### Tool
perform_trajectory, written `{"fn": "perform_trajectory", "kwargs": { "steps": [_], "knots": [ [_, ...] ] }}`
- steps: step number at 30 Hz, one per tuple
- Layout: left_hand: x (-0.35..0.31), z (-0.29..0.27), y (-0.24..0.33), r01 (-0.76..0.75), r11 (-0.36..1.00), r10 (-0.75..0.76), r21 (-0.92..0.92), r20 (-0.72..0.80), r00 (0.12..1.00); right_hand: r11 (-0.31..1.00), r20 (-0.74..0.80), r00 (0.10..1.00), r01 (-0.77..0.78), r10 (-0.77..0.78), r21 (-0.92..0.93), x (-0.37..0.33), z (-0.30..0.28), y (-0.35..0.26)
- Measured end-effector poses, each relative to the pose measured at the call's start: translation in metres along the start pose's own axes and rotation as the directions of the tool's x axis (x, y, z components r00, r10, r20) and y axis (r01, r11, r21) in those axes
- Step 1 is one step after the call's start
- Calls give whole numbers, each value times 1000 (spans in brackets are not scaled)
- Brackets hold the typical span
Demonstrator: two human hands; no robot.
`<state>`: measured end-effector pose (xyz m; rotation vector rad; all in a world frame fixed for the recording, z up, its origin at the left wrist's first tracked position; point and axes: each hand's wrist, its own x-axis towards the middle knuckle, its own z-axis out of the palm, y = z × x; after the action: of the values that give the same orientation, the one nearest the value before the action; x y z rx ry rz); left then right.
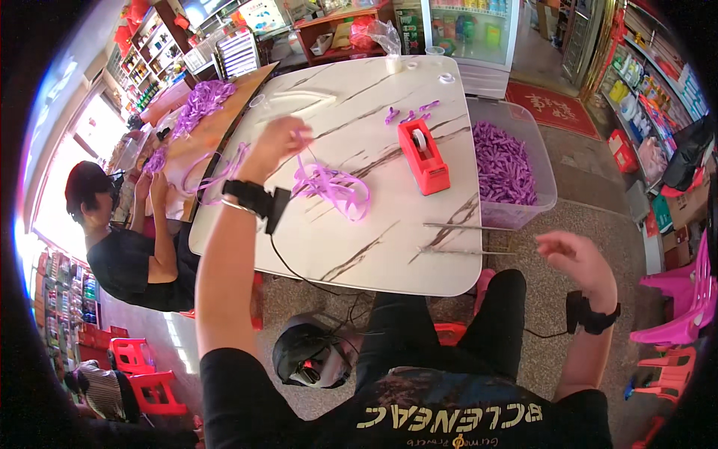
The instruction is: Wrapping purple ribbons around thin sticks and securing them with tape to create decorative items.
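My left hand (280, 142) is raised over the marble-patterned table (366, 247), its fingers pinched on a purple ribbon. Below it, a loose tangle of the same purple ribbon (336, 191) lies in loops on the tabletop. Past the table's right edge, my right hand (572, 254) hangs in the air with fingers loosely extended and nothing visible in them. Two thin metal rods (460, 227) stick out over that edge, near this hand. A red tape dispenser (424, 157) with a roll in it stands right of the ribbon tangle.
A clear plastic bin (550, 179) full of small purple pieces (505, 165) stands against the table's right side. More purple pieces (411, 114) lie behind the dispenser. At left, a person (123, 232) handles purple ribbon at a wooden table (217, 120). A dark bag (310, 352) rests below the table.
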<state>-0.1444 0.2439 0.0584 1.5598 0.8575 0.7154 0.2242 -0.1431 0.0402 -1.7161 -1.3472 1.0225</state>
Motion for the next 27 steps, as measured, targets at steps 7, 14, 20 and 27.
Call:
{"fn": "perform_trajectory", "kwargs": {
  "steps": [7, 14, 20, 27],
  "knots": [
    [-3, 33, 128, -351, 924, 359, -149, 23, 933, 996, 119, 991, 72, -66, -43, -9, 17, 11],
    [-49, 102, 170, -252, 966, 253, -60, 434, 865, 945, -155, 932, 320, -327, -69, 28, 45, -17],
    [-85, 163, 170, -268, 959, 265, -88, 607, 749, 735, -356, 654, 655, -668, -176, 88, 73, -60],
    [-103, 134, 126, -67, 944, 270, -322, 641, 719, 783, 304, 901, 60, -310, 620, 38, 48, -33]
  ]
}}
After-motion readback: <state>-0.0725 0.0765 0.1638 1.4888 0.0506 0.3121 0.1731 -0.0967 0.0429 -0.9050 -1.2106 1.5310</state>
